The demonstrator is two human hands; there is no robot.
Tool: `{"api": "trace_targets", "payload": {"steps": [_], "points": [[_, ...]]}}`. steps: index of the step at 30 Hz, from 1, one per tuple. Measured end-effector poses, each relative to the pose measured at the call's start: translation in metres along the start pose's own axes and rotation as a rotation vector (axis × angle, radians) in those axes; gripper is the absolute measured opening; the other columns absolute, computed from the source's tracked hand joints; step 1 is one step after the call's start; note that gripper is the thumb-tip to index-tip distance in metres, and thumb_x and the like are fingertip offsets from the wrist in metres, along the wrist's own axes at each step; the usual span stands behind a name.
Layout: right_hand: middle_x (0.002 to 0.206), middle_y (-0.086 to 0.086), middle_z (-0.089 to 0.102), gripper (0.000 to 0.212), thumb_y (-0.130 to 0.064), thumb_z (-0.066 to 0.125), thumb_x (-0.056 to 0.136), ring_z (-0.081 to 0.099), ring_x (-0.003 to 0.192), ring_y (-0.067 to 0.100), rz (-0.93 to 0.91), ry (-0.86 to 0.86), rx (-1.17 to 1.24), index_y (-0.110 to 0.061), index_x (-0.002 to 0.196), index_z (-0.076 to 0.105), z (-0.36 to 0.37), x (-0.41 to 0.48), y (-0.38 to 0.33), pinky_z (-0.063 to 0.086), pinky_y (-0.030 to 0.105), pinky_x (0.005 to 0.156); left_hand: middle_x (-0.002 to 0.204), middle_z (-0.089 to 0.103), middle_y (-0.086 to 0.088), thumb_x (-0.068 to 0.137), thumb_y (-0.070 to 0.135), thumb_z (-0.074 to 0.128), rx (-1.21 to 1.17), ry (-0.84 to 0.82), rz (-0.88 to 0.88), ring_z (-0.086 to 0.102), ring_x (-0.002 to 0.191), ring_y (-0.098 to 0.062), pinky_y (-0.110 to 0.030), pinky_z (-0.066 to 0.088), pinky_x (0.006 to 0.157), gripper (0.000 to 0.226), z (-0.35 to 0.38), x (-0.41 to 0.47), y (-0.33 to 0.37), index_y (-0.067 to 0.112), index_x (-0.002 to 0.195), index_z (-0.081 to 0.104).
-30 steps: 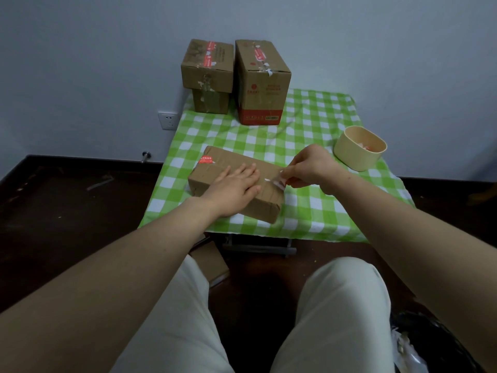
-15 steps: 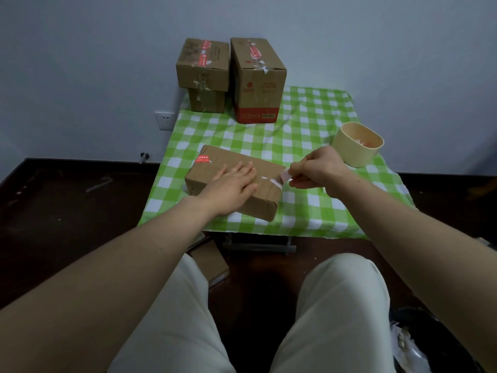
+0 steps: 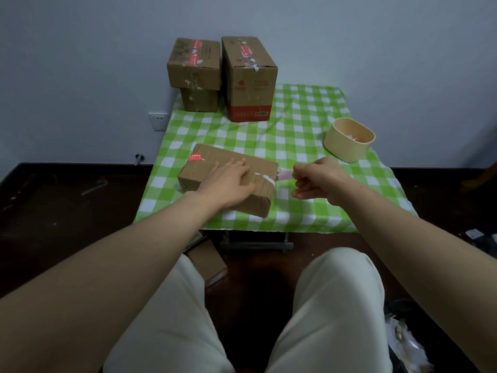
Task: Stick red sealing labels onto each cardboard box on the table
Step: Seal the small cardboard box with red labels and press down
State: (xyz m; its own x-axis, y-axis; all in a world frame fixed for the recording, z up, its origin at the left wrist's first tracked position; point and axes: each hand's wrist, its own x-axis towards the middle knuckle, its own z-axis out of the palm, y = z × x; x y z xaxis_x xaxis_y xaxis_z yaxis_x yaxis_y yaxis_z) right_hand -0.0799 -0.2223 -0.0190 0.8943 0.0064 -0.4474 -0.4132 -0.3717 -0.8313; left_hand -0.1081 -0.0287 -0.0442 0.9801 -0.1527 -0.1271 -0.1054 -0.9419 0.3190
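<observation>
Right hand (image 3: 320, 181) drew off the box (image 3: 215, 157), fingers (image 3: 299, 175) pinching a pale strip (image 3: 284, 174); left hand (image 3: 228, 183) pressed it, fingers together.

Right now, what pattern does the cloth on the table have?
The tablecloth has green and white checks; the head view shows it best.

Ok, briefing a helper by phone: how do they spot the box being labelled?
On the green checked tablecloth, look near the front edge. The flat cardboard box lies under the left hand. Unlike the boxes by the wall, it lies low, a red label at its far left corner.
</observation>
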Motion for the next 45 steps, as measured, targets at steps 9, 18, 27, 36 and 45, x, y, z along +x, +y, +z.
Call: {"api": "trace_targets", "payload": {"steps": [9,18,27,36,45], "points": [[0.065,0.011,0.053,0.015,-0.005,0.059,0.085,0.057,0.05,0.023,0.023,-0.007,0.089,0.0,0.07,0.057,-0.005,0.003,0.016,0.053,0.025,0.046,0.157,0.007,-0.017,0.077,0.07,0.049,0.289,0.013,-0.105,0.009,0.144,-0.035,-0.057,0.01,0.114,0.102,0.018,0.002,0.03,0.01,0.15,0.008],[0.069,0.012,0.06,0.007,-0.004,0.058,0.081,0.057,0.051,0.022,-0.001,-0.013,0.173,0.003,0.082,0.061,-0.017,0.003,0.029,0.054,0.024,0.049,0.158,0.001,-0.015,0.082,0.065,0.044,0.297,0.01,-0.114,0.004,0.145,-0.034,-0.056,0.007,0.115,0.096,0.023,0.002,0.032,0.011,0.15,0.004],[0.081,0.015,0.066,0.008,0.001,0.067,0.08,0.066,0.053,0.017,-0.232,-0.066,0.192,0.0,0.081,0.06,-0.024,-0.007,0.02,0.053,0.024,0.046,0.154,0.028,-0.004,0.089,0.047,0.047,-0.049,0.253,-0.058,0.016,0.144,-0.02,-0.036,0.008,0.117,0.065,0.008,-0.006,0.028,0.016,0.144,0.035],[0.102,0.018,0.069,0.01,-0.011,0.076,0.077,0.05,0.054,0.008,-0.402,0.026,0.096,-0.005,0.081,0.069,-0.009,-0.004,0.014,0.044,0.021,0.042,0.159,0.009,0.001,0.083,0.054,0.058,0.117,-0.054,0.077,0.011,0.145,-0.019,-0.037,0.011,0.116,0.082,-0.007,-0.013,-0.003,0.025,0.15,0.019],[0.069,-0.012,0.068,0.021,-0.002,0.07,0.08,0.064,0.057,0.006,-0.601,-0.015,-0.017,-0.021,0.072,0.068,0.007,-0.01,0.002,0.052,0.021,0.046,0.114,0.064,-0.004,0.088,0.024,0.055,-0.894,0.247,-0.192,0.057,0.104,-0.018,-0.033,0.046,0.093,0.029,-0.013,-0.001,0.017,0.015,0.113,0.065]]}}
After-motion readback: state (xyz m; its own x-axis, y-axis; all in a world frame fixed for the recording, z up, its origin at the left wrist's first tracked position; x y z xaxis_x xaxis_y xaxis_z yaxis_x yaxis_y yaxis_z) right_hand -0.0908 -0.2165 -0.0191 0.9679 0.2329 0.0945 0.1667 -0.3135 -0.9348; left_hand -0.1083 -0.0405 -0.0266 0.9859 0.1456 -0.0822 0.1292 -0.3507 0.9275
